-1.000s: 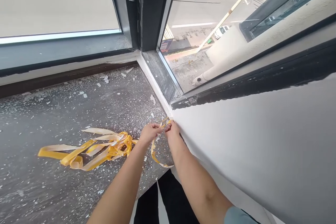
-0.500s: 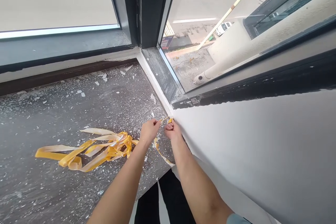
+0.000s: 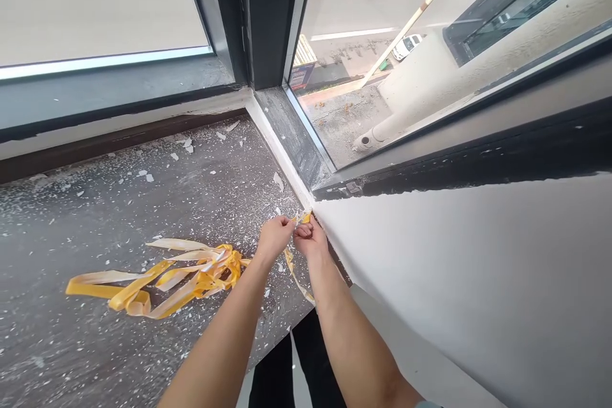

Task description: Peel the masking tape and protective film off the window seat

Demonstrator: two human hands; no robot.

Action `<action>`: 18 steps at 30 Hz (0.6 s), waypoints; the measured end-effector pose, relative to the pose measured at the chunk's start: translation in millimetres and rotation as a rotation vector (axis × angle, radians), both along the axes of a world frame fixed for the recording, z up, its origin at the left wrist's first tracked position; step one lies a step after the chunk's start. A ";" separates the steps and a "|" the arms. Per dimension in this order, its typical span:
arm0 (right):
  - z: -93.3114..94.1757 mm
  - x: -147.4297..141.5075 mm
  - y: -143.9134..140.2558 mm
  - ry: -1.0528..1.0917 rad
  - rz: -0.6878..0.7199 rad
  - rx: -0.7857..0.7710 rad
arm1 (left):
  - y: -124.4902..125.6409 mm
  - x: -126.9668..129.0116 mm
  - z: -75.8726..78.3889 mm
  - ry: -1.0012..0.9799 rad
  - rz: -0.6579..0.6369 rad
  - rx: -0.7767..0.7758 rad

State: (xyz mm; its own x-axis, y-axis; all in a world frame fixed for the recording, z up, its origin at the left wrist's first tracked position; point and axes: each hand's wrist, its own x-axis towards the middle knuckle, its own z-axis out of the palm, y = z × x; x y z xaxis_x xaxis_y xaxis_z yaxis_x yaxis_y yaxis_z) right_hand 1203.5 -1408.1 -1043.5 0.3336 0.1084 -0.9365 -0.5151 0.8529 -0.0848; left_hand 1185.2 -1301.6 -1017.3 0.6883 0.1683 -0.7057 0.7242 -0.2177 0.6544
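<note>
Tape (image 3: 305,218) is pinched by left hand (image 3: 273,239) and right hand (image 3: 313,239) at right edge of sill (image 3: 115,223); it could be torn by uneven pulling.

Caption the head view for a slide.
Left hand and right hand pinch yellow tape above a flake-strewn ledge, beside a tape tangle.

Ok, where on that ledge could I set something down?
Two patches, both strewn with white flakes: the ledge between the tape pile and the far window frame, and the near-left ledge, bordered by the pile and left forearm. Crowded: beside the white wall, where left hand and right hand pinch a tape strip.
</note>
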 end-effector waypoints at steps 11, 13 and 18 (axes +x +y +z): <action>7.3 0.7 11.9 -0.036 0.038 0.010 | 1.7 11.9 -1.8 -0.037 0.206 -0.239; 9.6 1.6 15.6 -0.021 -0.019 0.066 | 3.7 13.6 3.8 -0.030 0.224 -0.271; 14.8 4.2 23.8 -0.033 0.005 0.021 | 7.1 17.0 14.5 -0.014 0.249 -0.300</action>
State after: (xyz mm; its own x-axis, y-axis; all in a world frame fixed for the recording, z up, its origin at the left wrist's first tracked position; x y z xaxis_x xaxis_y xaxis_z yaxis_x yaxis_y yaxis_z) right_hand 1207.7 -1384.3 -1028.7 0.3641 0.1298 -0.9223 -0.5166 0.8521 -0.0840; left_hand 1202.1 -1294.5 -1002.8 0.6625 0.1190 -0.7395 0.7209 0.1665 0.6727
